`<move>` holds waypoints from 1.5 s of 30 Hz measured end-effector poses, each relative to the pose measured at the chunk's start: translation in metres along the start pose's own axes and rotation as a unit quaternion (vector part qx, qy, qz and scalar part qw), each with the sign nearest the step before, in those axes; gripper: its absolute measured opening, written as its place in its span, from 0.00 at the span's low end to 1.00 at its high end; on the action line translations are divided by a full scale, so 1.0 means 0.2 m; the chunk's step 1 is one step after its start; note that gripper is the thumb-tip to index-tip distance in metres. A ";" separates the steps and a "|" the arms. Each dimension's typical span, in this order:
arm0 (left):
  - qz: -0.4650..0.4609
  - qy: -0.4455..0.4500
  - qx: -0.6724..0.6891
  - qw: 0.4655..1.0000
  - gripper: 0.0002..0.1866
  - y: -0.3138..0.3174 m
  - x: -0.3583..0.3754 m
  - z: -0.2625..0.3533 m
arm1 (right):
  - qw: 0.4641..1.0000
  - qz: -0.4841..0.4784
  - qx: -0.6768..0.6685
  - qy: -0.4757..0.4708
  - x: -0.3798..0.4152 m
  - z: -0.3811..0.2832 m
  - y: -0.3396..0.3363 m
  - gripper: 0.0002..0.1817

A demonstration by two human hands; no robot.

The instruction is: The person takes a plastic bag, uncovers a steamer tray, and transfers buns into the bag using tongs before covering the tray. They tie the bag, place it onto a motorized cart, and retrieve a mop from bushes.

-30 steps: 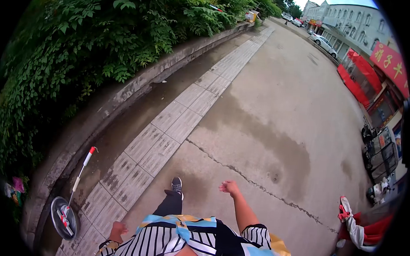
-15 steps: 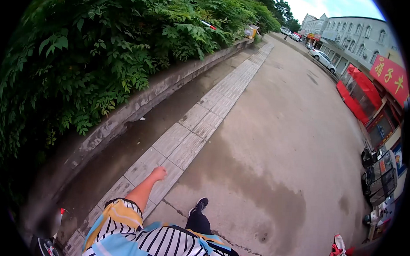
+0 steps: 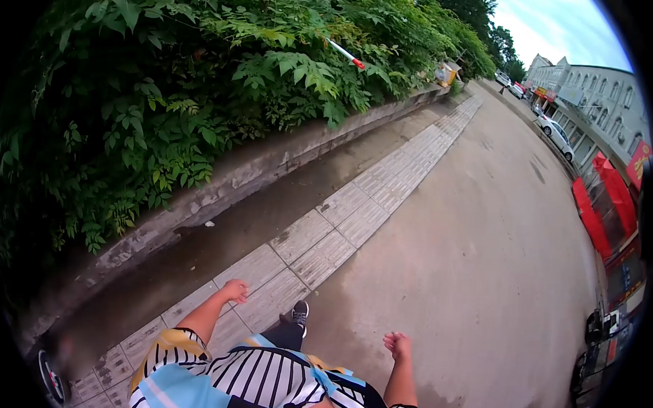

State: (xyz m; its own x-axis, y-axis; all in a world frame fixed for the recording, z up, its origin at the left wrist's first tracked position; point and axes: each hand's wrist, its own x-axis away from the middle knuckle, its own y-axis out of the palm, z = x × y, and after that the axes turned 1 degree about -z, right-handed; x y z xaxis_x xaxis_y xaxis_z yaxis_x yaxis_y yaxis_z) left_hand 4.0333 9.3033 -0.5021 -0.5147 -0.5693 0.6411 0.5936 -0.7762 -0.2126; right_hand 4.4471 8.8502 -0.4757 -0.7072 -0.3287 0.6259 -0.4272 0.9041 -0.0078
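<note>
My left hand (image 3: 235, 291) hangs in front of me above the tiled strip, empty, its fingers loosely bent and a little apart. On the other side, my right hand (image 3: 398, 345) is raised over the concrete, also empty, with half-curled fingers slightly spread. Neither hand touches anything. Between them are my striped top (image 3: 270, 378) and one dark shoe (image 3: 300, 313) with a pale sole edge, at the border of the tiles (image 3: 324, 258) and the concrete.
A low kerb wall (image 3: 234, 183) with a leafy hedge (image 3: 164, 105) runs along the left. From the leaves sticks a white rod with a red end (image 3: 346, 53). A yellow object (image 3: 446, 74) stands farther along. Red sheeting (image 3: 592, 213), shopfronts and a white car (image 3: 557, 136) line the right.
The view has turned left and moved forward, so the hedge and rod look nearer. My right hand has swung up into view. My left hand stays empty over the tiles.
</note>
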 end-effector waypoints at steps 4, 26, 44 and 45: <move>0.123 -0.073 -0.066 0.988 0.11 -0.27 -0.78 0.24 | 0.992 -0.046 -0.030 -0.116 -0.73 -0.70 0.29 0.10; 0.123 0.314 0.370 0.866 0.33 0.03 -3.11 4.65 | 0.990 -0.079 0.116 -0.016 -4.51 -3.69 1.22 0.13; 0.127 0.328 0.569 0.744 0.14 -0.45 -3.15 5.69 | 0.553 -0.826 0.107 0.017 -3.63 -5.49 5.06 0.35; 0.141 0.330 0.562 0.745 0.15 -0.45 -3.10 5.74 | 0.518 -0.849 0.069 0.074 -3.59 -5.47 5.18 0.39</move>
State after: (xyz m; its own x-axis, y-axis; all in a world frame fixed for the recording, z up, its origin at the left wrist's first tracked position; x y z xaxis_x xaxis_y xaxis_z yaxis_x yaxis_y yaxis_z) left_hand 5.0090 10.0362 -0.0338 -0.2439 -0.9640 0.1057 0.6875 -0.0950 0.7200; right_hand 5.1289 10.3206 -0.0805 0.8012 -0.5847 -0.1270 -0.4059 -0.6870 0.6028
